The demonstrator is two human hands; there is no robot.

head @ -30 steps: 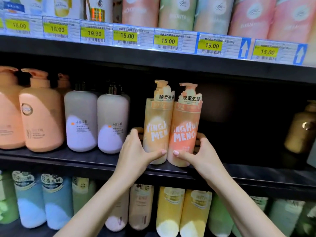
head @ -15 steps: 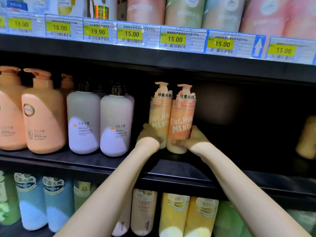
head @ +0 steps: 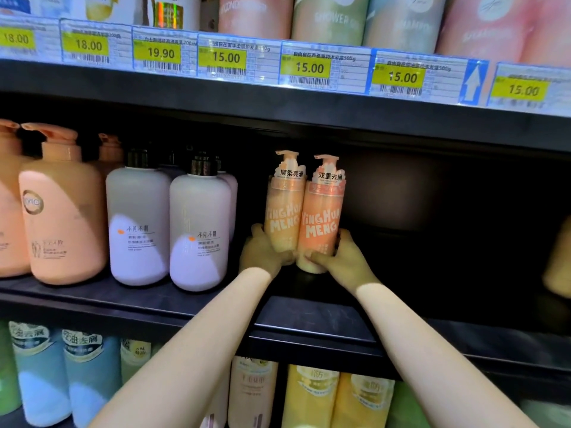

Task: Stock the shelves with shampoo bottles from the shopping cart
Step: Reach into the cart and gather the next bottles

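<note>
Hands [head: 265, 253] [head: 343, 261] grip two upright orange pump bottles [head: 282, 208] [head: 321, 217], side by side on shelf [head: 185, 301].

Dark store shelving [head: 309, 319] carries yellow price tags [head: 310, 68]; its recess seems dim.

Two pump bottles upright, touching, centre of frame on dark middle shelf [head: 309, 307]: yellow-orange bottle [head: 282, 208] left, coral-orange bottle [head: 323, 217] right, both lettered "YINGHUA MENG".
</note>
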